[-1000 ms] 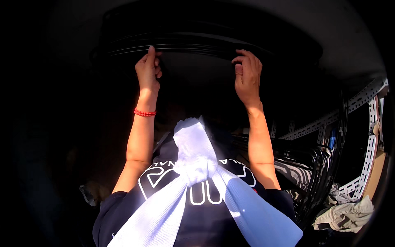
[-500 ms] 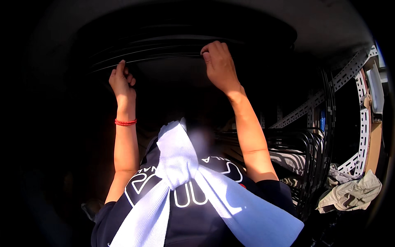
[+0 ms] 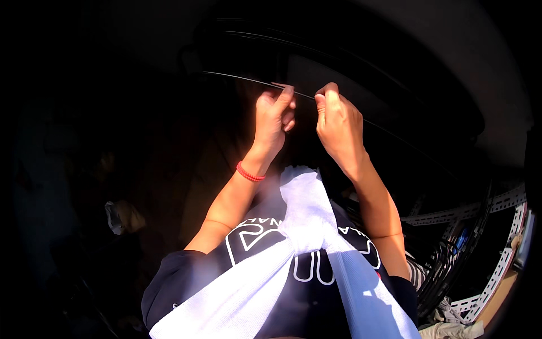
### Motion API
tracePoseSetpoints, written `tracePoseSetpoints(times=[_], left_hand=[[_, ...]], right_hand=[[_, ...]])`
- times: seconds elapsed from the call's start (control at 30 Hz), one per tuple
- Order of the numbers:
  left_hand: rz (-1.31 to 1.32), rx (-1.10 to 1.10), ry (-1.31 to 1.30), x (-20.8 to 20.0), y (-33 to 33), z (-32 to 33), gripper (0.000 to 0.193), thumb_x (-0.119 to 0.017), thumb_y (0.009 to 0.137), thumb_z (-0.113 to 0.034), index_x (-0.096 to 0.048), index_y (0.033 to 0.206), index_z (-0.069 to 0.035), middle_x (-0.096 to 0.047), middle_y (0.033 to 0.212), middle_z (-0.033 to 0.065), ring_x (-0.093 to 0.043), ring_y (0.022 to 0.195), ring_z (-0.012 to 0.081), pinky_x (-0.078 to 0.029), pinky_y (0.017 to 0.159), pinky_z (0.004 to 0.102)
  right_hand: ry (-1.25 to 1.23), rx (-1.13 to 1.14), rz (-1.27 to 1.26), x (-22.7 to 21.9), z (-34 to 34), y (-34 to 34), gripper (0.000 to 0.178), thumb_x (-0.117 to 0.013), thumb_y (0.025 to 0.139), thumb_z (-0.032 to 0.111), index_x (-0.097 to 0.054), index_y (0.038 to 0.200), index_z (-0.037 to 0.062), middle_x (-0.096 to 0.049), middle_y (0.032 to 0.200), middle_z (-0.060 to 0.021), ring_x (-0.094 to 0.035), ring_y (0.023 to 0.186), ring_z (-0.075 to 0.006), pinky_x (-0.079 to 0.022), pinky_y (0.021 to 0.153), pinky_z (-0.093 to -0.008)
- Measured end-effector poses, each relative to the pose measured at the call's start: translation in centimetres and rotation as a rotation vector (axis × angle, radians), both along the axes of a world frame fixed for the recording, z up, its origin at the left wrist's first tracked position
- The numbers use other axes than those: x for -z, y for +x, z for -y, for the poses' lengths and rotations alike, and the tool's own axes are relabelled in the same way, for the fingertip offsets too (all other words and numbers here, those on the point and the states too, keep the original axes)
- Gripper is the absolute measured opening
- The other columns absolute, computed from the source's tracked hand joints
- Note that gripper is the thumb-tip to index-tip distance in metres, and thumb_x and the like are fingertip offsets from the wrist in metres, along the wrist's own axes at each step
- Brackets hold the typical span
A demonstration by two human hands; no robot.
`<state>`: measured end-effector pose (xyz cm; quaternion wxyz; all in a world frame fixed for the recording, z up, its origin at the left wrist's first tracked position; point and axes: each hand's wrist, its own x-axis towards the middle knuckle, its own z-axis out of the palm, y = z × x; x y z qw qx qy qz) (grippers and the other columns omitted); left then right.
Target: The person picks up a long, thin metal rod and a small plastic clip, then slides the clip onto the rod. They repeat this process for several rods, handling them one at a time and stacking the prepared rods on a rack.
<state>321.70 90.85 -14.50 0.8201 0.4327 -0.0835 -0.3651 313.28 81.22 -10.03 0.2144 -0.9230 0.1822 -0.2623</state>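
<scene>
A thin, slightly curved dark wire (image 3: 240,78) runs across in front of me, a bright glint along its upper side. My left hand (image 3: 274,121), with a red bead bracelet on its wrist, pinches it between thumb and fingers. Just to the right, my right hand (image 3: 340,129) has its fingers closed around the same wire, a short bare stretch showing between the hands. Beyond my right hand the wire fades into shadow. Behind it, further dark curved lines (image 3: 254,35) catch faint light, their shape mostly lost in the dark.
At lower right stand black bent tubes (image 3: 443,263) and a white perforated metal frame (image 3: 497,282). A beige cloth (image 3: 451,330) lies by the bottom edge. The pale towel (image 3: 307,206) knotted at my neck hangs before my dark shirt. A pale bundle (image 3: 121,217) shows dimly at left.
My hands have come much closer together, with the left brought over near the right. The wire now stands apart from the other dark lines. My view has swung to the left.
</scene>
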Motion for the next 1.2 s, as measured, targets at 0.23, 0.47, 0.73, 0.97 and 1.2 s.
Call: tracePoseSetpoints(times=[0.23,0.47,0.73,0.97,1.2], left_hand=[[0.032,0.227,-0.074,0.6,-0.4,0.8,0.031,-0.062,0.082,-0.03,-0.048,0.087,-0.003,-0.046,0.062,-0.0004,-0.034,0.04,0.0015,-0.024,0.034,0.016],[0.087,0.302,-0.125,-0.3,-0.6,0.2,0.032,-0.063,0.082,-0.027,-0.05,0.089,0.001,-0.045,0.06,-0.0005,-0.034,0.042,0.0017,-0.025,0.035,0.0162],[0.07,0.195,-0.153,-0.5,-1.0,0.5,0.032,-0.064,0.081,-0.019,-0.042,0.093,0.0,-0.045,0.062,0.0008,-0.037,0.044,0.0028,-0.027,0.035,0.0168],[0.095,0.118,-0.117,-0.7,-1.1,0.6,0.034,-0.065,0.079,-0.018,-0.039,0.091,0.0,-0.043,0.061,0.001,-0.037,0.043,0.0029,-0.028,0.034,0.0169],[0.091,0.098,-0.099,-0.1,-0.8,1.3,0.027,-0.064,0.079,-0.017,-0.043,0.085,-0.003,-0.039,0.057,-0.0023,-0.032,0.04,0.0028,-0.025,0.035,0.0179]], right_hand=[[0.033,-0.032,-0.078,0.0,-0.2,0.4,0.011,-0.049,0.084,0.01,-0.046,0.079,0.0011,-0.057,0.06,-0.0143,-0.058,0.057,-0.0303,-0.046,0.052,-0.0375],[0.165,-0.042,-0.253,-2.1,-0.5,-0.1,0.017,-0.042,0.089,0.014,-0.043,0.081,-0.0008,-0.058,0.065,-0.019,-0.059,0.064,-0.0353,-0.046,0.055,-0.0412],[0.256,-0.017,-0.509,-4.0,0.9,-0.6,0.036,-0.033,0.093,0.03,-0.05,0.081,0.0,-0.058,0.069,-0.0209,-0.056,0.07,-0.0397,-0.044,0.062,-0.0441],[0.214,0.005,-0.689,-5.1,0.8,-0.5,0.048,-0.029,0.092,0.037,-0.057,0.082,-0.001,-0.06,0.075,-0.0215,-0.057,0.076,-0.0391,-0.044,0.068,-0.044],[0.37,-0.05,-0.81,-4.0,2.6,1.1,0.051,-0.03,0.091,0.036,-0.054,0.078,-0.0076,-0.054,0.063,-0.0184,-0.056,0.065,-0.0293,-0.043,0.064,-0.0384]])
